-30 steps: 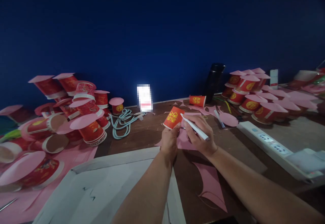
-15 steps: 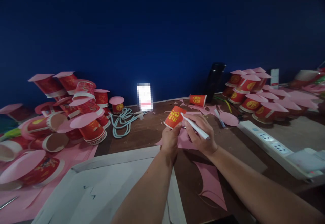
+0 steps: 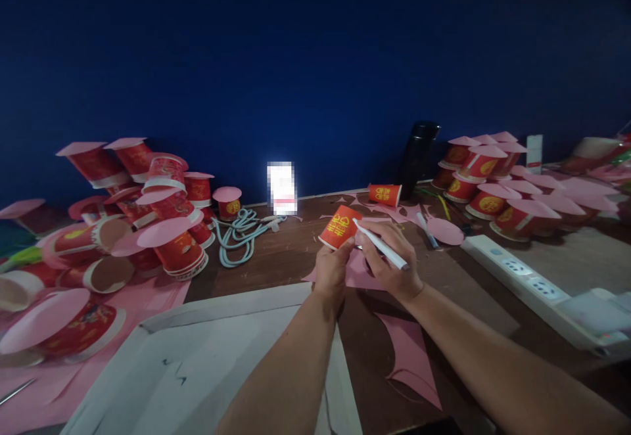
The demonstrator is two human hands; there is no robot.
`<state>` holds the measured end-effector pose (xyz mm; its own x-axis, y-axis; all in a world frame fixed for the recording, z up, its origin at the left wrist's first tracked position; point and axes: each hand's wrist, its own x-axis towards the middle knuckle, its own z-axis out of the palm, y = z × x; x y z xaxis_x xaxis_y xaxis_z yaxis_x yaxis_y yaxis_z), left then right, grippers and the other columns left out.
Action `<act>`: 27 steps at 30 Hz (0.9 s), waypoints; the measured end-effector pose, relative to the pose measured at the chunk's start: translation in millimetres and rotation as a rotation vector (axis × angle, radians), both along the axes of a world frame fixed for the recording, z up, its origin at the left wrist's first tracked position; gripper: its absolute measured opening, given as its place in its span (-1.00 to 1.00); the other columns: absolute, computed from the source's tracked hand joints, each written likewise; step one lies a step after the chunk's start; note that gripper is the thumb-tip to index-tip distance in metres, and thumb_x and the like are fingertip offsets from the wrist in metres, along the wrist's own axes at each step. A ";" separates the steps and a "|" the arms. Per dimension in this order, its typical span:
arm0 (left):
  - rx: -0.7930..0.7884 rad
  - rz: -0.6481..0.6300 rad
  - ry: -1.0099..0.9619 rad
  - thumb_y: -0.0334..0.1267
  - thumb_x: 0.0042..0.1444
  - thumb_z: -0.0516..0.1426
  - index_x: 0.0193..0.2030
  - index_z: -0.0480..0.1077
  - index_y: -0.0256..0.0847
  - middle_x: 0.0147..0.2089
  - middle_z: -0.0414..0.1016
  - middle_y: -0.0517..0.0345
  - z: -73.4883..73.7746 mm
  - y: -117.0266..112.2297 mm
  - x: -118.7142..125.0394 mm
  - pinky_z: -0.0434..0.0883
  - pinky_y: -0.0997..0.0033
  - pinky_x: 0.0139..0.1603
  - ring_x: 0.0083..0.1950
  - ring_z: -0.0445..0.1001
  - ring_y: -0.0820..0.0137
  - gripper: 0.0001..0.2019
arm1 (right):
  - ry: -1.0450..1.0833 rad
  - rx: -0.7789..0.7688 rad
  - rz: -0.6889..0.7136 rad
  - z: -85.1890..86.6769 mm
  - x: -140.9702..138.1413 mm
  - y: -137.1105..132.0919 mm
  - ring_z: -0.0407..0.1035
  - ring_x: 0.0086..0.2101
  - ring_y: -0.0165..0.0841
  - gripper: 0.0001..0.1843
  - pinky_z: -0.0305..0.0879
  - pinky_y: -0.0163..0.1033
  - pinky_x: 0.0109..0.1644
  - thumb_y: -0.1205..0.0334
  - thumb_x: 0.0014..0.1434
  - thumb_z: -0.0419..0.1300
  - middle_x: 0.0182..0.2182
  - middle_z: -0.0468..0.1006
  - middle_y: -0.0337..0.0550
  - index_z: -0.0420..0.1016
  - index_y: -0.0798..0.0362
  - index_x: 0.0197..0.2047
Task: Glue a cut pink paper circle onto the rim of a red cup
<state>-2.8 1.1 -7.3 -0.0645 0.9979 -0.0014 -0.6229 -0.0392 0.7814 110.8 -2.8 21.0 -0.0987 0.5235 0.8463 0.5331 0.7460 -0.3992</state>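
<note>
My left hand (image 3: pixel 334 269) is closed around the lower side of a red paper cup (image 3: pixel 339 226) with yellow characters, held tilted above the table. A white marker pen (image 3: pixel 382 244) is gripped in my right hand (image 3: pixel 392 261), its tip at the right side of the cup; whether it touches the cup I cannot tell. Something thin and metallic shows between the hands, too small to name. Beneath them lies a piece of pink paper (image 3: pixel 362 274). Another red cup (image 3: pixel 384 194) rests on its side farther back, near a black bottle (image 3: pixel 419 156).
Red cups with pink paper discs (image 3: pixel 170 234) are heaped on the left; more stacked cups (image 3: pixel 488 202) stand at the right. A coiled cable (image 3: pixel 236 244), a shallow white box (image 3: pixel 197 356), a power strip (image 3: pixel 522 284) and cut pink scraps (image 3: pixel 409 356) lie around my arms.
Almost nothing differs. Both hands keep their hold on the cup and the marker pen, and the view has shifted very slightly.
</note>
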 end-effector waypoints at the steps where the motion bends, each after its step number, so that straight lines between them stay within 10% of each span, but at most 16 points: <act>1: -0.009 0.010 -0.004 -0.20 -0.14 0.33 -0.19 0.52 -0.25 -0.29 0.53 0.10 0.2 -0.1 0.1 0.31 0.34 -0.08 -0.27 0.46 0.40 -0.67 | 0.003 0.000 0.000 -0.2 0.3 0.2 0.43 -0.12 -0.22 -0.71 0.39 -0.04 0.00 0.33 0.18 0.16 -0.13 0.54 -0.07 0.45 -0.03 -0.01; 27: -0.090 0.025 -0.233 -0.35 -0.24 0.34 -0.25 0.43 -0.29 -0.30 0.51 0.14 -4.7 8.0 1.0 0.31 0.38 -0.09 -0.31 0.45 0.45 -0.67 | -0.019 -0.024 -0.077 -1.9 1.7 3.8 0.45 -0.12 -0.23 -0.75 0.39 -0.05 0.01 0.28 0.21 0.14 -0.16 0.57 -0.07 0.46 -0.01 -0.03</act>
